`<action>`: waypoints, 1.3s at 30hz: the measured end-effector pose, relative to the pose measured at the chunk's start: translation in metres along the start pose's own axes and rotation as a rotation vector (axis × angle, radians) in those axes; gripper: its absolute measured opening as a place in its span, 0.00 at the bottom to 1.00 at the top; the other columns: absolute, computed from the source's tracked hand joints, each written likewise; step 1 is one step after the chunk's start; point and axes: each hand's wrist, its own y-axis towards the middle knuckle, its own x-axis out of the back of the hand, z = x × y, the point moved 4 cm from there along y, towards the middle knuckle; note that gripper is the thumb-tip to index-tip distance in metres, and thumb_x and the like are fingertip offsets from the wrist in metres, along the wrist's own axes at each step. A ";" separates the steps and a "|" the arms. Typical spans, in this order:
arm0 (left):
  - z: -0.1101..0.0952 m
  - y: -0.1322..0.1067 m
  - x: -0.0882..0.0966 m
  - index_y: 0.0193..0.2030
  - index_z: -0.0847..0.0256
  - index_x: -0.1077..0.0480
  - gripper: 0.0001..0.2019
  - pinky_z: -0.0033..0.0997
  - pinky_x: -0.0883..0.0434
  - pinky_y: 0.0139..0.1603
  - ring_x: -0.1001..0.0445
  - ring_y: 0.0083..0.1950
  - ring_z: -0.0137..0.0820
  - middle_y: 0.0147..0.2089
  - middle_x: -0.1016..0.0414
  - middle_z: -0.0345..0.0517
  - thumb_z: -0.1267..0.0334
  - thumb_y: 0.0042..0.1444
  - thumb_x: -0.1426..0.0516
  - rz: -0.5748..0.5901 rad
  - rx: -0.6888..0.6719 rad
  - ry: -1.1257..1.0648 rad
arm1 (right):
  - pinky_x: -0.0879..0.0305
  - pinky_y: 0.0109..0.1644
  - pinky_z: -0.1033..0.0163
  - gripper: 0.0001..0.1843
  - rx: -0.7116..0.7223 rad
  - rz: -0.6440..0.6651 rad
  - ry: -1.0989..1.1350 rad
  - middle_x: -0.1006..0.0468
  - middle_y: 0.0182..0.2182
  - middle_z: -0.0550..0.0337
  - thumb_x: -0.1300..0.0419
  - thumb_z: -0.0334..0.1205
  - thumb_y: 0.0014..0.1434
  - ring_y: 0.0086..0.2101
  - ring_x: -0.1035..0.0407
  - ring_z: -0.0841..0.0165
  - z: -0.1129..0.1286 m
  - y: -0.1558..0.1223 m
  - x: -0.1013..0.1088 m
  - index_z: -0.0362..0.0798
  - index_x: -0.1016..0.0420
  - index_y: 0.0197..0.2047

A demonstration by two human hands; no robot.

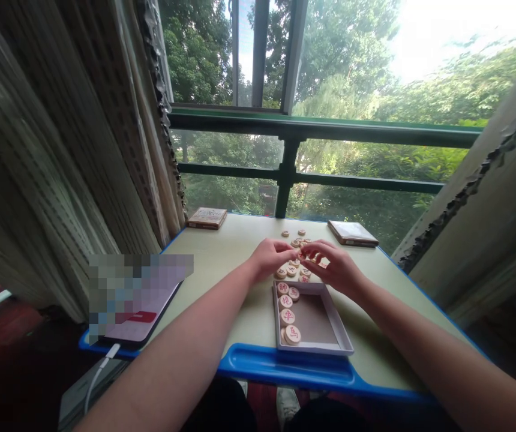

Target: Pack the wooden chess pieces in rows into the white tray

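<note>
While the right hand [333, 263] pinches a xiangqi piece [301, 255], the left hand [267, 257] meets it fingertip-close, its own grip impossible to tell. Loose xiangqi pieces [281, 273] lie beneath and around both hands on the pale surface [215, 276]; nearer the person than the hands, a shallow open box [315, 318] holds red-marked discs [287, 317].

pieces [293, 334]: wood-like, smooth | box [316, 321]: matt card | table rim [294, 363]: glossy plastic | curtain [82, 120]: textured cloth
</note>
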 end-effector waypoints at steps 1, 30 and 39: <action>0.001 0.000 -0.001 0.30 0.67 0.25 0.12 0.27 0.34 0.32 0.30 0.30 0.29 0.27 0.24 0.46 0.59 0.44 0.39 0.004 -0.001 -0.008 | 0.30 0.29 0.63 0.10 0.000 -0.005 -0.005 0.25 0.34 0.54 0.41 0.44 0.56 0.28 0.31 0.70 0.001 0.000 0.001 0.48 0.28 0.38; -0.009 -0.002 -0.003 0.34 0.67 0.26 0.11 0.29 0.32 0.33 0.26 0.32 0.31 0.30 0.23 0.48 0.62 0.44 0.38 0.041 0.084 -0.114 | 0.28 0.35 0.61 0.12 -0.082 -0.038 0.088 0.26 0.35 0.55 0.45 0.44 0.59 0.31 0.30 0.70 -0.005 -0.001 -0.002 0.49 0.29 0.43; -0.004 0.000 0.004 0.33 0.66 0.23 0.15 0.26 0.37 0.28 0.31 0.29 0.27 0.29 0.23 0.48 0.56 0.42 0.38 0.029 0.065 0.033 | 0.28 0.36 0.62 0.12 -0.126 -0.034 0.184 0.25 0.37 0.54 0.45 0.42 0.58 0.34 0.29 0.69 -0.003 -0.003 -0.004 0.48 0.29 0.44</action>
